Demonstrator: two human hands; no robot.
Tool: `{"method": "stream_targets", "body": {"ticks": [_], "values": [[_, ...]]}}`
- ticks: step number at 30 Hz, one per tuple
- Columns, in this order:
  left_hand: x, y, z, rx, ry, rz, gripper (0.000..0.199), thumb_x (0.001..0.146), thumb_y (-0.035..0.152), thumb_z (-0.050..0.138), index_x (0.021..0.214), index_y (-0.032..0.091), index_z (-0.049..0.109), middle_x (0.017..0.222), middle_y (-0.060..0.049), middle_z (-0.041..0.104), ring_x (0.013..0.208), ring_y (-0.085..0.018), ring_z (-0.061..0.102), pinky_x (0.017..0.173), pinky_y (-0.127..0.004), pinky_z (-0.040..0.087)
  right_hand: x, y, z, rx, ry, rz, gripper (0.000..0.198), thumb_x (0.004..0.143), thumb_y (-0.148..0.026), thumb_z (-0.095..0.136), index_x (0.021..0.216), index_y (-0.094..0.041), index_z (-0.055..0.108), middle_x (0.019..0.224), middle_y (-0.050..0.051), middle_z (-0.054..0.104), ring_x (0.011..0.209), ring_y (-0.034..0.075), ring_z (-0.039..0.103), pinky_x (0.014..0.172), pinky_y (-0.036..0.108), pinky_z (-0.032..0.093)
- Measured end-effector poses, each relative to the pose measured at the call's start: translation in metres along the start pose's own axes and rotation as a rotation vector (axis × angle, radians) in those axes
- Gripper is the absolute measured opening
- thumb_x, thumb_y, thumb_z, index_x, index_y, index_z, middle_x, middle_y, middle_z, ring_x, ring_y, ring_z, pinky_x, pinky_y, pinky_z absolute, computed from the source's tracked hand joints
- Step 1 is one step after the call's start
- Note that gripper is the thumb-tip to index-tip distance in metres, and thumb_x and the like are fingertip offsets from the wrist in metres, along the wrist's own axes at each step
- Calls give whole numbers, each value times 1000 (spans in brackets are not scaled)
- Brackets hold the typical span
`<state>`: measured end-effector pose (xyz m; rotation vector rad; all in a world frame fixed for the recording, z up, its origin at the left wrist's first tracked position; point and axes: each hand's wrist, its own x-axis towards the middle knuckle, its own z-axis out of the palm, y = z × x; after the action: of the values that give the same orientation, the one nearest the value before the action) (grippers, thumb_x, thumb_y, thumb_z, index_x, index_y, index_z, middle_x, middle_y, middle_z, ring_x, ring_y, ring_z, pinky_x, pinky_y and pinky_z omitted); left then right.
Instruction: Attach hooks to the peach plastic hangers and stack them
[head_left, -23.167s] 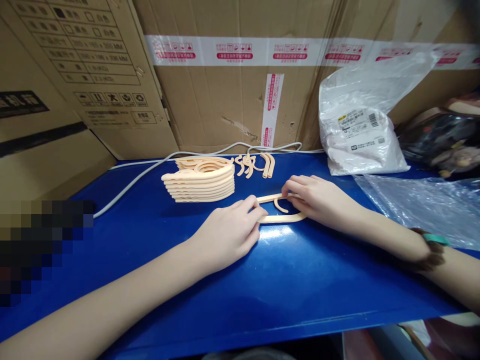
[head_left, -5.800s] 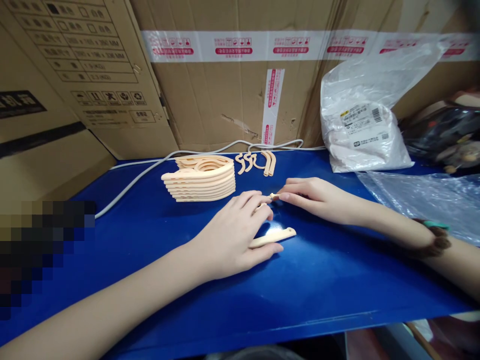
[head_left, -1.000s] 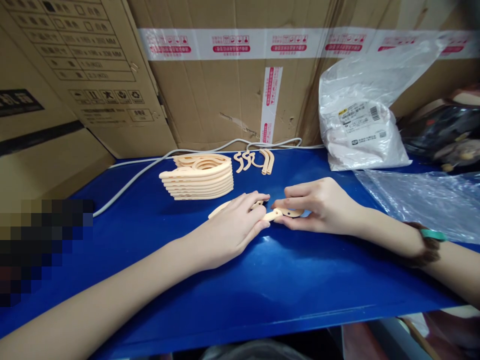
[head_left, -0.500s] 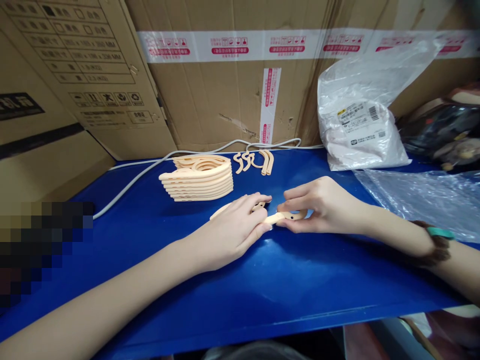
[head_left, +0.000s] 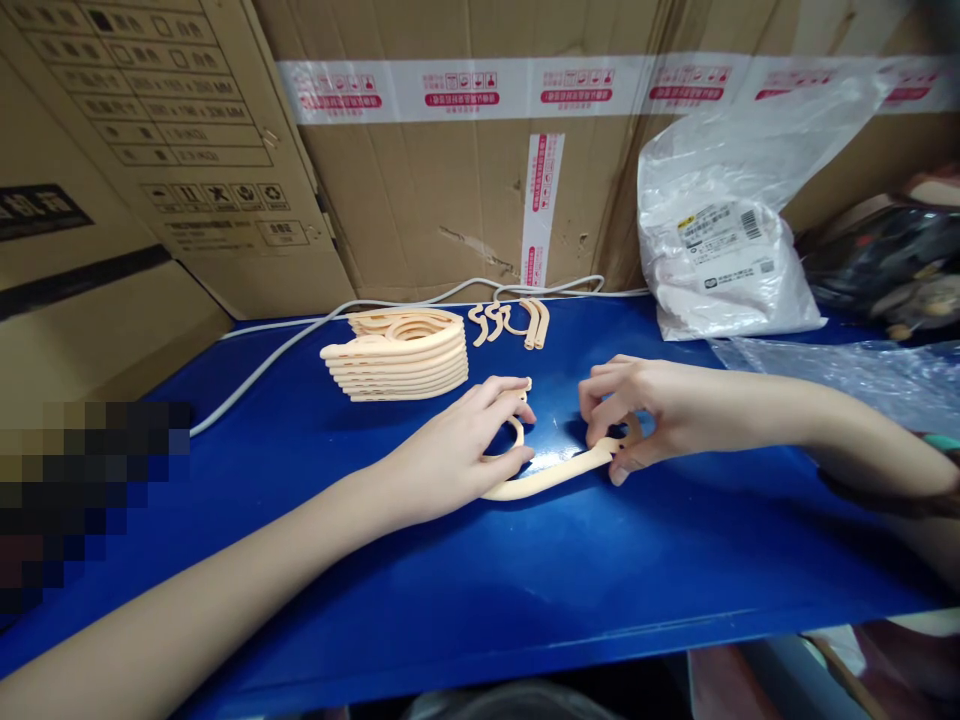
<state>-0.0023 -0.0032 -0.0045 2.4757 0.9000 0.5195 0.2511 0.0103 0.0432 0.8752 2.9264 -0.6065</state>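
A cream plastic folding hanger lies low over the blue tabletop, between my two hands. One long curved arm of it reaches from under my left hand to my right fingers. My left hand rests on its left part, fingers bent around a ring-shaped section, thumb along the near side. At the other end, my right hand pinches a piece with small dark holes between thumb and fingers. The palms hide much of the hanger. Behind my left hand sits a neat stack of folded cream hangers. Loose curved hanger pieces lie beside that stack.
The blue tabletop ends at a front edge near me. Cardboard boxes wall off the back and left. A white cable runs along the rear. At right stand a labelled plastic bag and a flat clear plastic sheet.
My right hand has moved right and away from my left, with the hanger's long arm now stretched out between them. My left fingers have spread a little.
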Motion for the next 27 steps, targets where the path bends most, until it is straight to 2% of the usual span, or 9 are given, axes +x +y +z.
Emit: {"method": "stream_targets", "body": {"ticks": [6,10,14,18,23,27], "values": [[2,2,2,14,26,11,23,93,33,52,113,22,53,140,-9,43,137,-23,35,113,-39,32,-2,-1,-1,10,-58,-40,8,83,-30,66,85,-24,71,111,3,61,104,20,52,89,35,35],[2,4,2,49,32,21,24,94,31,51,116,21,51,142,-9,40,138,-21,34,113,-38,32,-3,-3,0,-83,0,-58,10,84,-20,62,80,-25,70,133,4,50,123,25,41,100,43,30],[0,5,2,78,45,33,24,95,30,50,117,21,50,143,-9,40,137,-20,35,113,-37,33,-1,-6,2,-63,52,-31,14,82,-12,57,79,-22,67,143,5,40,134,27,32,105,45,30],[0,6,2,102,44,39,26,96,30,48,119,21,49,143,-9,40,137,-20,35,113,-37,33,-2,-7,2,7,73,27,16,81,-10,54,86,-22,64,148,5,34,136,27,31,105,43,34],[1,7,2,159,36,57,29,96,30,46,124,21,47,146,-9,37,137,-20,34,114,-38,33,-2,-6,4,36,97,-1,7,88,-22,55,92,-21,61,139,7,42,131,23,39,102,36,38],[1,7,3,190,38,87,29,96,27,45,124,20,47,146,-10,37,137,-21,34,114,-38,33,-2,-2,4,43,109,5,10,88,-26,57,96,-22,61,138,6,43,127,21,43,102,33,37]]}}
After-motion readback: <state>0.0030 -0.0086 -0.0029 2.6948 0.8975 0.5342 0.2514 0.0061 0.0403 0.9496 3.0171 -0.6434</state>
